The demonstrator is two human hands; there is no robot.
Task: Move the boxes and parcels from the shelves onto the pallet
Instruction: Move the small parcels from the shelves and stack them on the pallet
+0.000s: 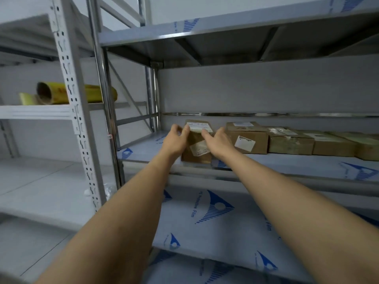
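Observation:
A small brown cardboard box with white labels stands at the left end of a row on the metal shelf. My left hand grips its left side, thumb over the top edge. My right hand holds its right side, fingers curled over the top. To the right along the shelf lie a larger brown box, a taped parcel and two more brown boxes. The pallet is not in view.
A lower shelf covered in blue-printed protective film sits below my arms. A white perforated upright stands left. Behind it, yellow tape rolls lie on a white shelf. Grey floor tiles lie at the left.

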